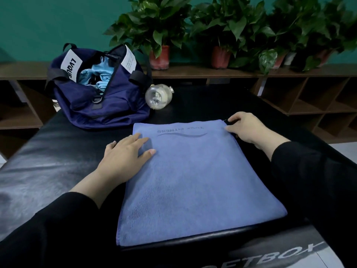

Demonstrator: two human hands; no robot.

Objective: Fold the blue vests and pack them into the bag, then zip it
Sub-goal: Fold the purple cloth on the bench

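Folded blue cloth with "FITNESS" print lies flat on the black padded bench. Left hand rests on its 10 o'clock edge, fingers straight; right hand pinches the 1 o'clock corner. Navy bag sits unzipped at 11 o'clock, light-blue fabric inside, a clear round bottle just beside it.

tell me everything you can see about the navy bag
The navy bag is soft fabric with black straps and white labels, one reading LVQUE. It sits slumped at the far left of the black padded table, top zip open, light blue cloth showing inside. A clear bottle lies beside it. Neither hand touches it.
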